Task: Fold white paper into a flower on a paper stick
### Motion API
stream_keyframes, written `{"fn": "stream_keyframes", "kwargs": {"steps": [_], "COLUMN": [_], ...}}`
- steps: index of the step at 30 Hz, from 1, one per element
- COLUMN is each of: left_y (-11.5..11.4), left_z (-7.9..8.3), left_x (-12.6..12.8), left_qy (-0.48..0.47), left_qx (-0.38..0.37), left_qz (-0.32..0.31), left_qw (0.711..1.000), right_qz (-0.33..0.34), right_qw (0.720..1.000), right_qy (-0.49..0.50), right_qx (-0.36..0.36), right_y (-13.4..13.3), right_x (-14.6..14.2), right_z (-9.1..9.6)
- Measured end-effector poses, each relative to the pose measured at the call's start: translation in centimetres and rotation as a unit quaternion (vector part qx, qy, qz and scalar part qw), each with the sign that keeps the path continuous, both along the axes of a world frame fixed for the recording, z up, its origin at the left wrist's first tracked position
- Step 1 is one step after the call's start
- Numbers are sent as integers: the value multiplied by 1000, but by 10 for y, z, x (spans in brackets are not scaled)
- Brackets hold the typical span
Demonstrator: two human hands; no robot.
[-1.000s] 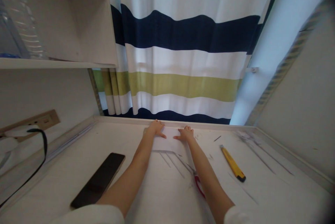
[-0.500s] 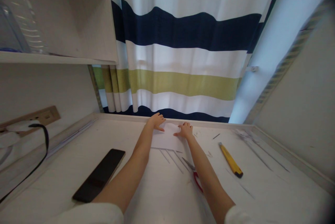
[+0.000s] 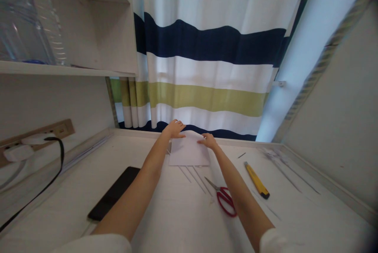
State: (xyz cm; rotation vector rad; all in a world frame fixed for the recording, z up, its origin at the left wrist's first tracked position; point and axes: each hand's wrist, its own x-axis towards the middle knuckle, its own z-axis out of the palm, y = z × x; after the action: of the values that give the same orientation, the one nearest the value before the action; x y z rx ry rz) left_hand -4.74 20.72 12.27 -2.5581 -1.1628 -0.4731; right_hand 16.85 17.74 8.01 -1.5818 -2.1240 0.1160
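A white sheet of paper (image 3: 189, 153) lies at the far side of the white desk (image 3: 177, 213), close to the striped curtain. My left hand (image 3: 174, 129) grips its far left corner, fingers curled over the edge. My right hand (image 3: 208, 141) pinches the far right corner. The far edge of the sheet curves upward off the desk between the two hands. Both forearms reach straight forward over the desk.
Red-handled scissors (image 3: 225, 198) lie just left of my right forearm. A yellow utility knife (image 3: 256, 180) lies to the right. A black phone (image 3: 113, 193) sits by my left arm. A black cable (image 3: 44, 186) and wall sockets are at left; clear bottles (image 3: 26, 20) stand on a shelf.
The hands lay flat on the paper before; now they grip its far corners and the far edge has risen and curled. The view has shifted slightly, showing more of the scissors.
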Motion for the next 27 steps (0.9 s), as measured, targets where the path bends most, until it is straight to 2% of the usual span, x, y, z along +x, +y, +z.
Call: {"fn": "stream_keyframes", "kwargs": {"steps": [4, 7, 11, 16, 21, 24, 27], "left_y": [-18, -34, -57, -82, -99, -106, -111], "left_z": [7, 11, 7, 11, 26, 31, 34], "left_x": [10, 8, 1, -1, -8, -10, -7], "left_qy": [-178, -315, -449, -543, -622, -632, -626], "left_qx": [37, 56, 36, -49, -82, -109, -132], "left_qz": [36, 51, 27, -35, -41, -56, -73], "left_qw": [983, 946, 892, 838, 778, 765, 765], "right_qz": [69, 115, 138, 100, 48, 55, 62], "right_qw": [995, 985, 970, 955, 932, 908, 895], "right_qy": [71, 108, 154, 203, 273, 330, 385], "right_qx": [28, 69, 131, 190, 236, 250, 217], "right_y": [-9, -18, -36, -74, -104, -107, -106], "right_x": [-5, -3, 9, 23, 38, 50, 59], "right_z": [18, 33, 54, 74, 80, 81, 82]}}
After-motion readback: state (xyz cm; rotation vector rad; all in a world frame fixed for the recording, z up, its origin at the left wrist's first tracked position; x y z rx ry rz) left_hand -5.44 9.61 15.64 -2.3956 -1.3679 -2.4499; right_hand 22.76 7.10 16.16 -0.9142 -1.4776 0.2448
